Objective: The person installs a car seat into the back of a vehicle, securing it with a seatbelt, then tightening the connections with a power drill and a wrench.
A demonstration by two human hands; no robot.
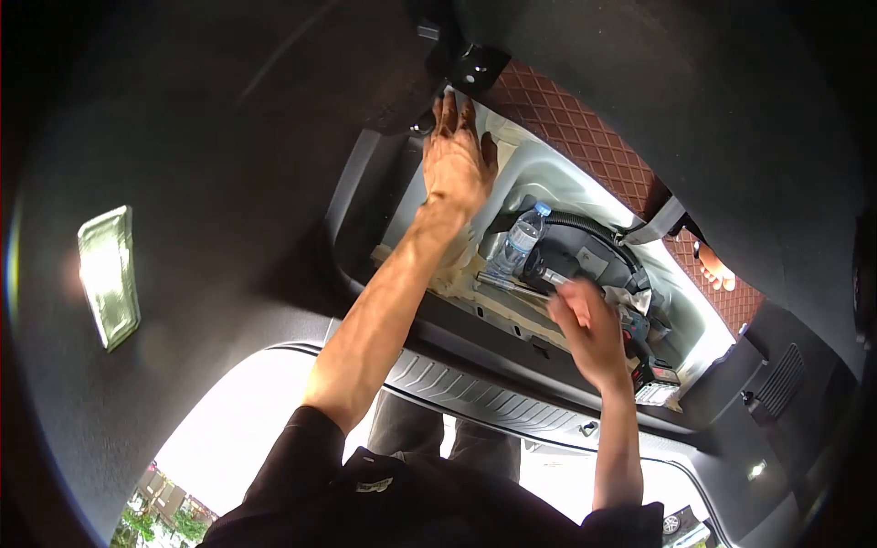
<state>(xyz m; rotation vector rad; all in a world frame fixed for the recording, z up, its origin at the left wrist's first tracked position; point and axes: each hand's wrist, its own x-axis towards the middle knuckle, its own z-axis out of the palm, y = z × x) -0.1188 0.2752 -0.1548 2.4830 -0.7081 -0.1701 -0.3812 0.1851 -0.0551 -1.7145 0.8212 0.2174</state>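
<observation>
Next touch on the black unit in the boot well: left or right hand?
Probably right hand: it grips the tool at the black unit. Left hand lies flat further off.

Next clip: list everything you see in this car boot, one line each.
water bottle: one, clear with blue cap, in the boot well
hose: one, black, curving behind the bottle
quilted mat: one, brown, above the well
cloth: one, white, right of the hose
power drill: one, dark with red, right end of well
lamp: one, lit white, far left
left hand: one, open, flat on the well's pale wall
right hand: one, closed on a silver metal tool
</observation>
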